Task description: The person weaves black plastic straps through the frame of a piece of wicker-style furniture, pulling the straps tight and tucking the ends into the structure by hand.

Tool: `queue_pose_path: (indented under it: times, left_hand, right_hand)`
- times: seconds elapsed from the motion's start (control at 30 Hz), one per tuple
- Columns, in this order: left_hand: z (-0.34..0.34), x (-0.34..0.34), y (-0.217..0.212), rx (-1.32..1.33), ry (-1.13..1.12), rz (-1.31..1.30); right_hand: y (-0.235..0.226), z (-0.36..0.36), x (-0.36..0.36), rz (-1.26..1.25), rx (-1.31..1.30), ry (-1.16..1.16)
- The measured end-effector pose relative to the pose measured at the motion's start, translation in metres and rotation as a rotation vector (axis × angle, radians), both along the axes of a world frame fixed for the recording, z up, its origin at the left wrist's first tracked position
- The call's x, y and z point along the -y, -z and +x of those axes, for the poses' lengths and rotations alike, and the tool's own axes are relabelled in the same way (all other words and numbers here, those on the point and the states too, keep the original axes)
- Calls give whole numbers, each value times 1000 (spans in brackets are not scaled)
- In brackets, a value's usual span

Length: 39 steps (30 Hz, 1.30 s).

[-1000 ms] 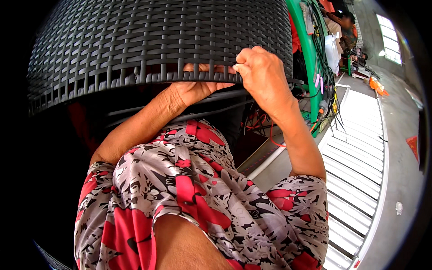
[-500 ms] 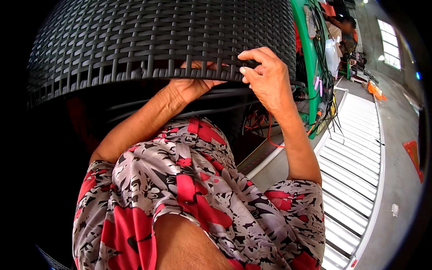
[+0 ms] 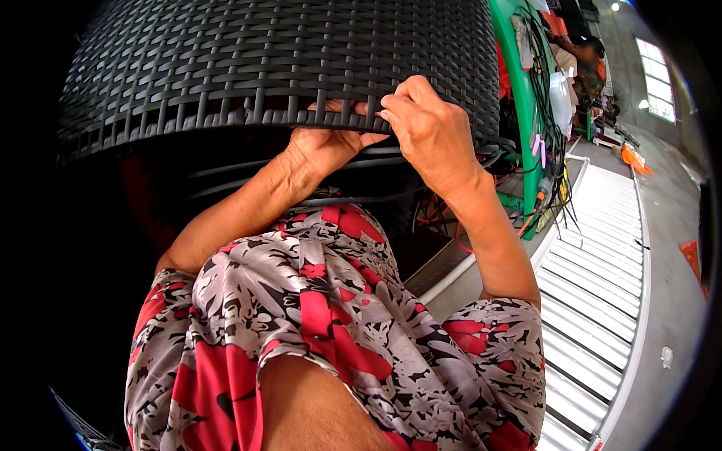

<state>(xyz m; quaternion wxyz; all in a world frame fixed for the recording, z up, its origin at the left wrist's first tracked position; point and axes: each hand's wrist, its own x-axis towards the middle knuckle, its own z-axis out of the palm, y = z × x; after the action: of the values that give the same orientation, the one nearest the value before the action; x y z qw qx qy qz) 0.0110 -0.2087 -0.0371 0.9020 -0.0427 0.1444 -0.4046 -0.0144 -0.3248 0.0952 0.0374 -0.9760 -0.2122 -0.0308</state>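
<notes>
A large dark grey woven wicker panel curves across the top, with a wrapped rim along its lower edge and a row of open gaps above it. My left hand grips the panel from beneath and behind the rim; its fingers show in part through the gaps and its thumb points right below the edge. On the front side, my right hand is closed in a pinch at the gaps, thumb and forefinger together on a dark wicker strand that is mostly hidden by them. The fingertips of both hands nearly meet.
Loose dark strands run below the rim. A green frame hung with black strands stands right of the panel. Beyond it lie a white slatted rack and grey floor. Another person sits at the far right.
My right hand has moved left, its thumb and forefinger closing into a tighter pinch at the rim. My left hand stays behind the edge. The whole view has shifted slightly.
</notes>
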Motion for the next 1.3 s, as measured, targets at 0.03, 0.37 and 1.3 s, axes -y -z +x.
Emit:
queue_pose_path:
  times: [0.03,0.37,1.3]
  left_hand:
    - [1,-1,2,-7,1,-61]
    - [2,0,16,59,12,-189]
    - [4,-25,23,25,-4,-184]
  right_hand:
    - [-2,0,-3,-107,17,-14]
    - [9,13,16,71,47,-167]
    - [-6,58,-46,169,-457,69]
